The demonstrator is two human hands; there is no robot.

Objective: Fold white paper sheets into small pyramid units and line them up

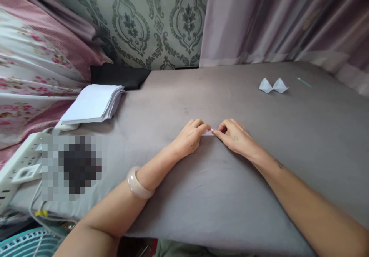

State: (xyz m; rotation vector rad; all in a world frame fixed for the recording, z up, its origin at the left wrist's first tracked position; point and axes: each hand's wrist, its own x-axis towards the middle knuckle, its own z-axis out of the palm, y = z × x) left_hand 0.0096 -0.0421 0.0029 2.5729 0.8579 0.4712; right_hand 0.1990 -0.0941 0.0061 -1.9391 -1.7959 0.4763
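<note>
A small folded piece of white paper (207, 132) lies on the grey cloth-covered surface between my two hands. My left hand (192, 135) presses its left part, with the fingers closed over it and hiding that end. At the other end, my right hand (233, 135) pinches the paper's right tip between thumb and curled forefinger. Farther off to the right stands a folded white paper shape with two peaks (273, 86), apart from both hands.
A thick stack of white paper (93, 101) sits at the back left, beside a black flat item (123, 76). A white power strip (21, 164) with cables is at the left edge. A thin cotton swab-like stick (305, 82) lies far right. Curtains hang behind.
</note>
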